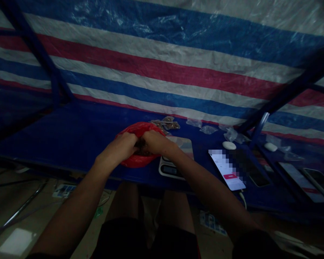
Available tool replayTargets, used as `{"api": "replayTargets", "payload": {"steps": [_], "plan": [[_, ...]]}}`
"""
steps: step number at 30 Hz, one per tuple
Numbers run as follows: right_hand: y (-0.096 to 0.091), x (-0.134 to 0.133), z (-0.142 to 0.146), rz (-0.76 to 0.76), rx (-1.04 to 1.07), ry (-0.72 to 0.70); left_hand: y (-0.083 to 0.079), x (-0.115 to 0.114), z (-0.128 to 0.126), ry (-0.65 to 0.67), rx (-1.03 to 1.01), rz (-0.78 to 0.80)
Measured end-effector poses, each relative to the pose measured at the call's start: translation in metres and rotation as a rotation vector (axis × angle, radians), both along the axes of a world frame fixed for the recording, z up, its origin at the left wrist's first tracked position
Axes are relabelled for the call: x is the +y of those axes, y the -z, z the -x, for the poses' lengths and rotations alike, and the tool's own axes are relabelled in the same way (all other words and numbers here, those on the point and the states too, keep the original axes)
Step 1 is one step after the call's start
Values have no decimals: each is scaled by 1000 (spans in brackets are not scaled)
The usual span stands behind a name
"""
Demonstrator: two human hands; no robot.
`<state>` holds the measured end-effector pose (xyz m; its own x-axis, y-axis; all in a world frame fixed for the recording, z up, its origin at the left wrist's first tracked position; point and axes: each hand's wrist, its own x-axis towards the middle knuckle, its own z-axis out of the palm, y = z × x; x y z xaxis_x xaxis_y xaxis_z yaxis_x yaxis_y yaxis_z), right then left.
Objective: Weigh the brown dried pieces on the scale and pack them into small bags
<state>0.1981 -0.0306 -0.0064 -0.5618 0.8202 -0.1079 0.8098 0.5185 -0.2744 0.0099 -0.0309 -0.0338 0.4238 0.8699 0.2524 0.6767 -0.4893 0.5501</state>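
A red plastic bag [136, 161] lies on the blue table [78, 136] in front of me. My left hand [122, 144] and my right hand [155, 142] are both curled closed over the bag's mouth, knuckles nearly touching. Something dark shows between the fingers inside the bag; I cannot make out what it is. Just right of the bag, partly under my right forearm, sits a small digital scale [175, 162].
Small clear packets [169, 124] with brown contents lie behind the bag, more empty ones [207, 128] to the right. A lit phone [228, 169] with a cable, two white oval objects [229, 145], further phones [299, 180] and a blue frame bar [275, 104] sit right.
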Motion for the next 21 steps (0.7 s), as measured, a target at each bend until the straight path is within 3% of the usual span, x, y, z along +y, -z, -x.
{"api": "replayTargets", "payload": {"steps": [4, 8, 17, 21], "plan": [[-5, 0, -1, 6, 4, 14, -26, -7, -5, 53, 335, 111], [-15, -2, -2, -10, 1, 16, -46, -13, -13, 27, 497, 144], [-11, 1, -13, -49, 57, -8, -39, -8, -13, 88, 505, 111], [-26, 0, -28, -84, 151, 8, -34, -5, -10, 120, 480, 95]]}}
